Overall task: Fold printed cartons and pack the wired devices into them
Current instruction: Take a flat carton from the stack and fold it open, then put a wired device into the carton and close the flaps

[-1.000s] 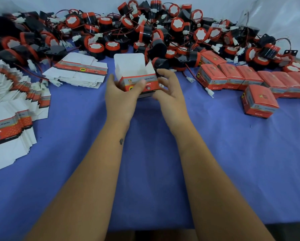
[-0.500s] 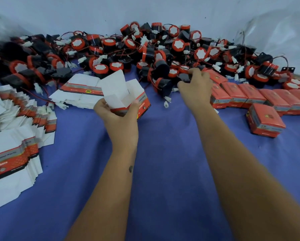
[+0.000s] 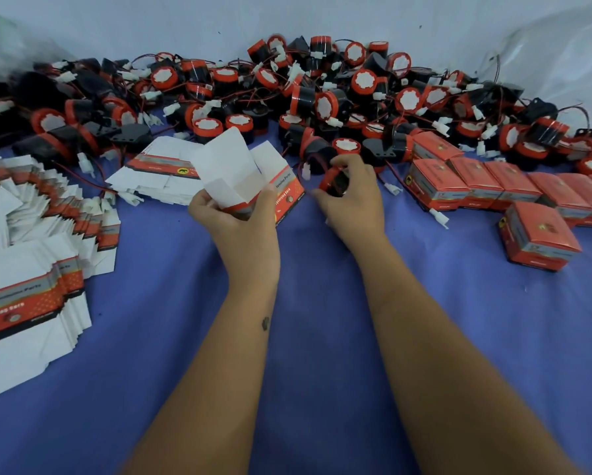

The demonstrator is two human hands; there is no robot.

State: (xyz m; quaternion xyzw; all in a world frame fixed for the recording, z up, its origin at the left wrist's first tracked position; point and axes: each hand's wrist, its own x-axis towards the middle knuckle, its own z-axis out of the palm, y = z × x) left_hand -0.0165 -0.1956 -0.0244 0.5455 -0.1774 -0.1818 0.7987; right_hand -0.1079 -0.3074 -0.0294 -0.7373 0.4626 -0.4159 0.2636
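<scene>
Here right hand (image 3: 351, 200) fingers (image 3: 339, 161) grip a device (image 3: 335, 181) beside the carton (image 3: 253, 180).

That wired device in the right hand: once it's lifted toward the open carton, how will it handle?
The wired device looks like a rigid round plastic body, so the right hand can probably grip it firmly. Set on its side, it would likely roll. Its thin lead ends in a white connector and will probably dangle and could snag on the pile or the carton flaps.

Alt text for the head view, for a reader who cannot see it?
A person's left hand holds an open carton while the right hand grips a wired device, over a blue table with device heaps and closed boxes.
</scene>
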